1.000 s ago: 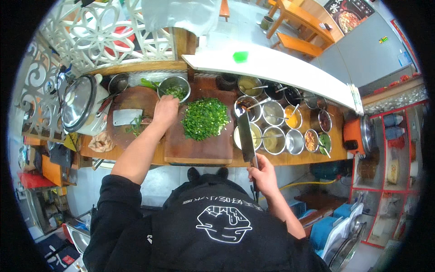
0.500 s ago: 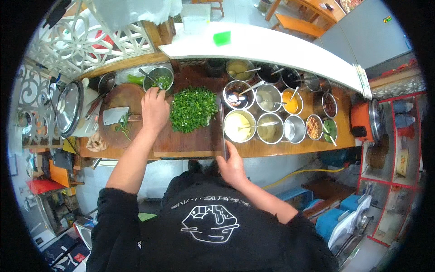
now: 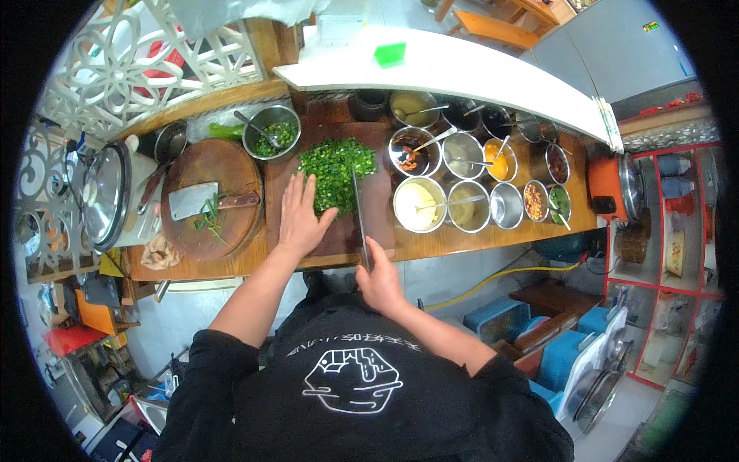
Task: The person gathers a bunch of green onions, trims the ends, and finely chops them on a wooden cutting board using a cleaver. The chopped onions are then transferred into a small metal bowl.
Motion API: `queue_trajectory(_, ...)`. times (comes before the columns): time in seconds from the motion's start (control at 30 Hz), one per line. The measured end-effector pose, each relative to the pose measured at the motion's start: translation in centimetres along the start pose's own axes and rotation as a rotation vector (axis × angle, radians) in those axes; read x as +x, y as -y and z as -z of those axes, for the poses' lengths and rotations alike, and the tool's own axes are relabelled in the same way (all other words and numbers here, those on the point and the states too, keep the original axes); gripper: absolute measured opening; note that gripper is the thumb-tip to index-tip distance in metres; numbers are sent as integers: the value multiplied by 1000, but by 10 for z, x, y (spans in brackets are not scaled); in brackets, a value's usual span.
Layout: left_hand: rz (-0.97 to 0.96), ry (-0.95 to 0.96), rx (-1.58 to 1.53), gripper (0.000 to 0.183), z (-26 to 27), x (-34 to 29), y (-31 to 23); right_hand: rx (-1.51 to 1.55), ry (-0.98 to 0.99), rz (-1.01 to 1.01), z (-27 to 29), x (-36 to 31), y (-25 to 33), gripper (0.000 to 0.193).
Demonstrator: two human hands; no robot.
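Note:
A heap of chopped green onions [image 3: 331, 160] lies on a dark rectangular cutting board [image 3: 379, 223]. My left hand [image 3: 302, 219] rests with fingers spread against the heap's near left side, thumb pointing right. In my right hand [image 3: 381, 279] is the handle of a knife [image 3: 359, 212], gripped near the board's front edge. Its blade shows nearly edge-on and stands along the right part of the heap. Left of the heap, a metal bowl [image 3: 271, 129] holds more chopped greens and a spoon.
A cleaver [image 3: 194, 200] and some green stalks [image 3: 209, 218] lie on a round wooden board [image 3: 181, 162] at left. Several metal bowls of sauces and toppings, such as a cream-coloured one [image 3: 418, 205], crowd the right side. A white ledge [image 3: 462, 73] runs behind the counter.
My left hand has moved from beside the metal bowl to the heap's near left side. The knife has shifted left from beside the heap to its right part. The heap looks more compact.

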State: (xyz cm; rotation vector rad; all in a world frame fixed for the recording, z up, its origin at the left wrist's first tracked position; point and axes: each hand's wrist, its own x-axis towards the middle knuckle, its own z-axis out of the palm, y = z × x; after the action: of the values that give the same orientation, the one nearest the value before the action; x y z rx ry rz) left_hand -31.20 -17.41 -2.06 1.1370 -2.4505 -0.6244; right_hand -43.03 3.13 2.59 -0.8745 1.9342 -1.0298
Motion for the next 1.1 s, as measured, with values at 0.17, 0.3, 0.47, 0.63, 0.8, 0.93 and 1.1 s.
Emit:
queue_trajectory(0.17, -15, 31, 6, 95, -8, 4, 0, 257, 26, -93, -8, -4, -13, 56)
queue_trajectory(0.3, -33, 2, 17, 97, -14, 4, 0, 502, -3, -213, 15, 4, -24, 50)
queue_trajectory(0.47, -37, -21, 6, 99, -25, 8, -12, 655, 105, -414, 30, 8, -37, 29)
queue_trajectory(0.63, -1, -101, -40, 91, -34, 10, -21, 716, 226, -433, 13, 22, -34, 26)
queue_trajectory(0.8, 26, -210, -126, 78, -39, 10, -21, 706, 384, -454, -7, 40, -37, 32)
queue_trajectory(0.93, 98, -275, -175, 67, -42, 7, -25, 731, 473, -426, -15, 45, -31, 20)
queue_trajectory(1.1, 144, -357, -231, 57, -41, 0, -35, 714, 496, -443, -2, 42, -25, 20)
